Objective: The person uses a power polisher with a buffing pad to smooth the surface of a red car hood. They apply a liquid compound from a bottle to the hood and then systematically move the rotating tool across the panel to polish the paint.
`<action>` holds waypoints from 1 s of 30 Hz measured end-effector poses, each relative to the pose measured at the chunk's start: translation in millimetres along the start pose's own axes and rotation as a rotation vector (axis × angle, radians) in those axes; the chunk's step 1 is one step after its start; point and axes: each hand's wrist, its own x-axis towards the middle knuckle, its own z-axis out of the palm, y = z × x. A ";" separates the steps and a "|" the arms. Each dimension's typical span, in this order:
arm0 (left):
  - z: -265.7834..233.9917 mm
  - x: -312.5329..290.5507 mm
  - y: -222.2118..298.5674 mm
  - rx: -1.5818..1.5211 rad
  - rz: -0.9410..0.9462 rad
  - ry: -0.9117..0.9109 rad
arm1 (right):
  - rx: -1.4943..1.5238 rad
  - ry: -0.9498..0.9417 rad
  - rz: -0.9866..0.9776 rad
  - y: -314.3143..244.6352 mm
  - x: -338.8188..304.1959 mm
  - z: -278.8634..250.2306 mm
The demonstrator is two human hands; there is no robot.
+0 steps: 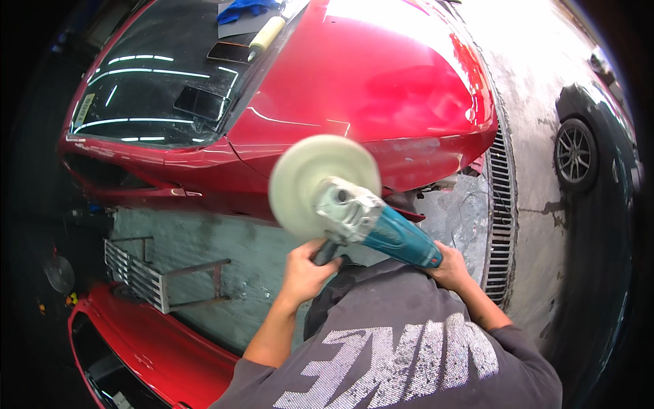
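Clutching a teal-and-silver polisher [405,235] with both hands, pretty much mid-view, right in front of a grey T-shirt [402,307]. Got the left hand [304,273], down around 6:30, closed round the black side handle [328,253]. Got the right hand [450,268], out near 4 o'clock, wrapped round the back end of the teal body. Can't make out all the fingers on that one, tbh. Aiming the big pale round pad [294,178] off toward 10 o'clock from the body, overlapping the side of a red car [381,82] at 12. Can't tell whether touching the paint or just clear of it.

Seeing plenty of stuff on the windshield [150,88] too: a dark phone-like slab [197,101] at 10, plus another slab [228,52], a pale yellow bottle [268,33] and a blue cloth [244,9] around 11. Spotting a metal bench [133,273] at 8, with a second red car [150,347] below toward 7:30. Over at 3, noticing a floor grate [501,211], then a dark car [606,198] farther out.
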 end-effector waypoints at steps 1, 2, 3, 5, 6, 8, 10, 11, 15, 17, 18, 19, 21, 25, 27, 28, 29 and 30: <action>-18.0 -4.7 -2.4 -0.041 -0.069 0.020 | -0.030 -0.039 -0.005 -17.0 11.2 7.3; -38.5 -8.2 -6.0 -0.082 -0.140 0.036 | -0.018 -0.070 -0.033 -33.2 19.6 17.9; -61.1 -10.1 -12.6 -0.067 -0.143 0.038 | -0.006 -0.098 -0.059 -47.1 28.5 31.1; -102.4 -17.9 -27.3 -0.050 -0.153 0.067 | 0.078 -0.193 -0.110 -73.2 42.4 59.0; -122.3 -16.2 -26.6 -0.036 -0.162 0.043 | 0.145 -0.244 -0.109 -83.1 48.2 73.0; -159.5 -6.7 -25.0 -0.001 -0.095 0.002 | 0.285 -0.299 -0.130 -102.4 57.7 100.5; -187.0 13.6 -9.8 0.137 -0.079 -0.097 | 0.428 -0.301 -0.158 -118.4 63.6 121.7; -194.6 21.5 8.6 0.206 -0.074 -0.135 | 0.501 -0.277 -0.201 -126.0 67.3 131.4; -206.6 38.6 32.0 0.250 -0.032 -0.225 | 0.691 -0.281 -0.238 -155.8 85.9 144.8; -210.4 47.7 58.4 0.348 -0.085 -0.298 | 0.748 -0.261 -0.277 -179.1 90.9 134.8; -210.1 54.4 70.1 0.397 -0.113 -0.336 | 0.801 -0.103 -0.382 -191.3 95.4 137.8; -210.3 56.1 74.7 0.452 -0.039 -0.334 | 0.799 -0.016 -0.396 -212.4 95.2 130.3; -202.9 68.2 82.4 0.555 0.129 -0.352 | 0.823 0.088 -0.202 -241.6 97.9 129.5; -166.6 62.4 119.2 0.984 0.828 0.121 | 1.079 0.286 -0.120 -246.7 93.2 127.9; -150.5 50.0 102.0 0.716 1.101 0.437 | 1.260 0.350 -0.106 -235.3 102.7 126.3; -148.0 37.0 78.6 0.577 1.079 0.361 | 1.449 0.327 -0.086 -239.8 106.4 116.4; -142.6 31.7 50.6 0.423 1.057 0.280 | 1.539 0.359 -0.120 -249.2 108.2 96.5; -134.3 35.0 27.9 0.382 0.919 0.133 | 1.594 0.375 -0.112 -247.7 115.2 87.6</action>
